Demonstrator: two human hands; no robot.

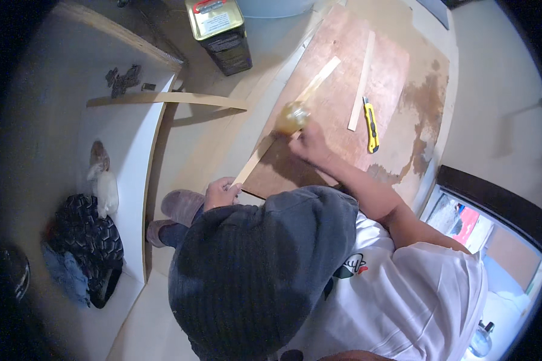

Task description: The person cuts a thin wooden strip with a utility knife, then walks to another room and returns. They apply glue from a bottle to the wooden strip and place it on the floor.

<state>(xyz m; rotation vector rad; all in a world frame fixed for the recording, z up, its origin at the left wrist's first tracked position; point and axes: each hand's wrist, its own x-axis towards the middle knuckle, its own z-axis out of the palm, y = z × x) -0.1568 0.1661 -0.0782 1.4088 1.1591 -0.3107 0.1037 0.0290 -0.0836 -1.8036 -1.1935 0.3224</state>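
Observation:
My left hand point(221, 193) pinches the near end of a long pale wood strip point(256, 159), which lies slantwise along the left side of a reddish-brown plywood board point(337, 45). My right hand point(311, 143) is closed on a round, shiny yellowish thing point(293, 118) over the strip's middle; it is smeared by motion, so its kind is unclear. A second pale strip point(362, 81) rests on the board farther right. Beside it lies a yellow utility knife point(371, 126) with a black grip. Dark grey cloth point(265, 265) hides my left forearm.
A tall dark tin point(226, 48) with a red handle stands at the far left. A white panel piece point(123, 162) with a curved wood strip point(180, 98) and a black patterned bundle point(87, 240) is on the left. Brown stains point(427, 102) mark the surface at right.

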